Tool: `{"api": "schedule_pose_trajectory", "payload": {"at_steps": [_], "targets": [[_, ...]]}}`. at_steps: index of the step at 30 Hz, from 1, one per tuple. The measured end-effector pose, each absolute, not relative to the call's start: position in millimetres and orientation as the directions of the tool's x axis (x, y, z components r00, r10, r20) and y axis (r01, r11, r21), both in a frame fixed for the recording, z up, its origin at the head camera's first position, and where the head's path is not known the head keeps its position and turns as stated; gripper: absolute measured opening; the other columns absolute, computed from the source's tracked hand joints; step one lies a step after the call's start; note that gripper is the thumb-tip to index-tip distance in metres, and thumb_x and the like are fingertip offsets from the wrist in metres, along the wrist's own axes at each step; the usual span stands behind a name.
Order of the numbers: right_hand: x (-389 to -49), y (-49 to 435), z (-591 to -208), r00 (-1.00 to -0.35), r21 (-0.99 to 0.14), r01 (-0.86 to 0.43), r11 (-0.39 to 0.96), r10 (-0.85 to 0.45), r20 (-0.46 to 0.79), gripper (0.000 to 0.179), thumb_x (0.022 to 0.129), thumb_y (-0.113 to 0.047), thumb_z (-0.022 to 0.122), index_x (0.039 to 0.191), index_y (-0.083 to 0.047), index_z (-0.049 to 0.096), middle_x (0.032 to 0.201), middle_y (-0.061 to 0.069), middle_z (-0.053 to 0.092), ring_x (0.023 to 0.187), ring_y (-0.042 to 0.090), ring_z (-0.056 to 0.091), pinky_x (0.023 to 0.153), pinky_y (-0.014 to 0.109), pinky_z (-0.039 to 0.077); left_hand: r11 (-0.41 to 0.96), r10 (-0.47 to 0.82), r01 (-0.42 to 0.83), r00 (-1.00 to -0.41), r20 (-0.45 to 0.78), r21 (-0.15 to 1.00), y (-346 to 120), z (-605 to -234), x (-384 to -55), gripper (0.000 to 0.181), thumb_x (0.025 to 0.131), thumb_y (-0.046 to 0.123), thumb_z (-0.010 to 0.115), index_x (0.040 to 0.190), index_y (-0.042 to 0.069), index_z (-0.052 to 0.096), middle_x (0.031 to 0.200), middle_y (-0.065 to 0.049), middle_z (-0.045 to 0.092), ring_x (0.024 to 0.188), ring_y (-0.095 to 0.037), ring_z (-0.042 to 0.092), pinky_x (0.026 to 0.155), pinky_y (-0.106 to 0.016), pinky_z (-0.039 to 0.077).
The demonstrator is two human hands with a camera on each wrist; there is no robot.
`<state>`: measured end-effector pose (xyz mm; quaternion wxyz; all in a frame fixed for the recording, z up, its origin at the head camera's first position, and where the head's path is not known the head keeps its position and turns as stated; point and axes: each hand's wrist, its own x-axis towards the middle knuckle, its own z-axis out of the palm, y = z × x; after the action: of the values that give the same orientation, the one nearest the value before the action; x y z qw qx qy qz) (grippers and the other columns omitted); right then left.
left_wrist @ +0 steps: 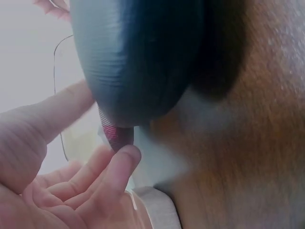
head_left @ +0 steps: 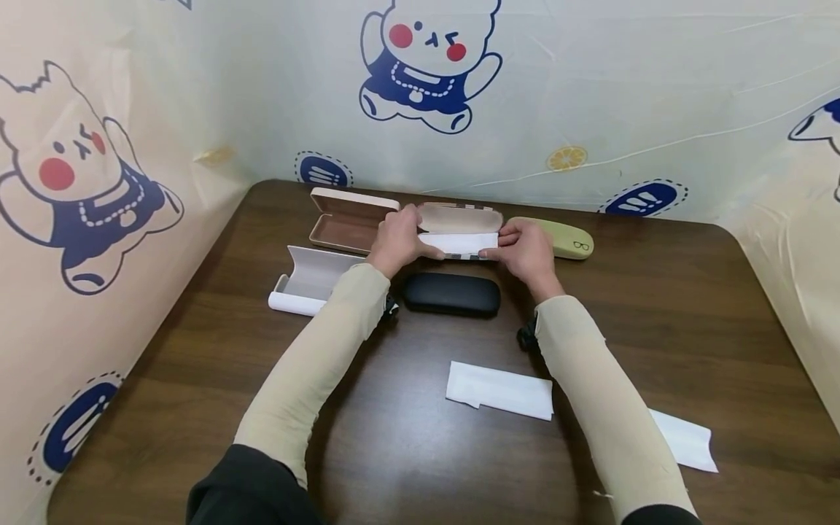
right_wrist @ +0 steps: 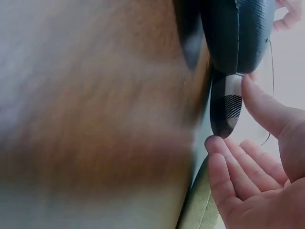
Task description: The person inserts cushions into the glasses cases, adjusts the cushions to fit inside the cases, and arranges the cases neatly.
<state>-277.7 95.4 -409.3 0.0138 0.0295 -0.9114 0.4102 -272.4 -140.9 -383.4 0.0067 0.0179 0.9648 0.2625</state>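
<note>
A plaid glasses case (head_left: 459, 219) lies open at the back of the table, its pale lid lining raised. Inside its lower half is a folded white cloth (head_left: 458, 243). My left hand (head_left: 397, 240) holds the left end of this case, thumb at the front edge and fingers around the end. At the right end, my right hand (head_left: 530, 251) grips it likewise, thumb over the front rim. A closed black glasses case (head_left: 451, 294) lies just in front and partly blocks the plaid case (right_wrist: 233, 102) in both wrist views.
Left of the hands are an open brown-lined case (head_left: 346, 232) and an open white case (head_left: 303, 300). A closed green case (head_left: 572, 239) sits behind the right hand. Two white cloths, one nearer the middle (head_left: 500, 391) and another (head_left: 687, 441) partly under the right forearm, lie in front.
</note>
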Motion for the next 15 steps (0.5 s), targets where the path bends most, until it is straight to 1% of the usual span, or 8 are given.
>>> {"api": "schedule_pose_trajectory", "payload": {"at_steps": [2,4,6,8,11,15], "targets": [[-275.9,96.5,-408.1,-0.997,-0.750,-0.063,0.658,-0.068,0.024,0.056,0.070,-0.022,0.095,0.113,0.001,0.067,0.104,0.015,0.073,0.097,0.025,0.070,0.082,0.040,0.054,0.834,0.014,0.001,-1.000,-0.020,0.552,-142.3,-383.4,-272.4,0.082,0.064,0.026,0.098,0.124,0.003,0.047,0.119,-0.015,0.060,0.102,-0.037,0.060,0.085,-0.045,0.049],[-274.4,96.5,-407.5,-0.996,-0.750,-0.057,0.659,-0.088,-0.001,0.065,0.069,-0.020,0.095,0.121,0.002,0.063,0.107,0.016,0.072,0.099,0.026,0.069,0.084,0.041,0.054,0.818,-0.002,-0.019,-1.000,-0.031,0.574,-143.1,-383.9,-272.7,0.097,0.061,0.019,0.100,0.136,0.007,0.039,0.131,-0.020,0.057,0.112,-0.044,0.058,0.089,-0.049,0.050],[-273.8,95.6,-407.6,-0.994,-0.749,-0.060,0.660,-0.104,-0.012,0.078,0.069,-0.017,0.095,0.134,0.001,0.056,0.106,0.017,0.071,0.096,0.027,0.069,0.085,0.042,0.054,0.821,0.001,-0.019,-0.999,-0.035,0.570,-143.6,-384.5,-273.1,0.103,0.061,0.015,0.099,0.144,0.009,0.037,0.133,-0.022,0.057,0.116,-0.045,0.056,0.092,-0.050,0.049],[-273.7,94.5,-407.3,-0.993,-0.740,-0.073,0.669,-0.119,-0.010,0.092,0.068,-0.015,0.095,0.146,-0.003,0.047,0.105,0.018,0.070,0.093,0.027,0.070,0.085,0.043,0.053,0.829,0.011,-0.008,-0.999,-0.032,0.559,-143.9,-385.1,-273.3,0.108,0.061,0.014,0.099,0.149,0.011,0.037,0.136,-0.022,0.056,0.119,-0.045,0.055,0.094,-0.050,0.048],[-274.4,93.2,-405.9,-0.990,-0.723,-0.095,0.684,-0.143,-0.005,0.109,0.067,-0.011,0.096,0.156,-0.010,0.033,0.103,0.019,0.069,0.089,0.029,0.070,0.082,0.044,0.053,0.836,0.028,0.011,-0.999,-0.022,0.549,-144.2,-385.5,-272.9,0.111,0.059,0.010,0.099,0.152,0.012,0.038,0.139,-0.020,0.054,0.123,-0.043,0.053,0.097,-0.049,0.047],[-274.5,93.7,-403.9,-0.988,-0.707,-0.102,0.700,-0.153,-0.009,0.108,0.069,-0.009,0.094,0.157,-0.012,0.031,0.102,0.019,0.070,0.090,0.029,0.068,0.079,0.044,0.053,0.828,0.031,0.022,-0.999,-0.008,0.560,-144.0,-385.8,-272.0,0.109,0.059,0.003,0.098,0.150,0.014,0.039,0.134,-0.022,0.057,0.117,-0.043,0.056,0.092,-0.049,0.050]]}}
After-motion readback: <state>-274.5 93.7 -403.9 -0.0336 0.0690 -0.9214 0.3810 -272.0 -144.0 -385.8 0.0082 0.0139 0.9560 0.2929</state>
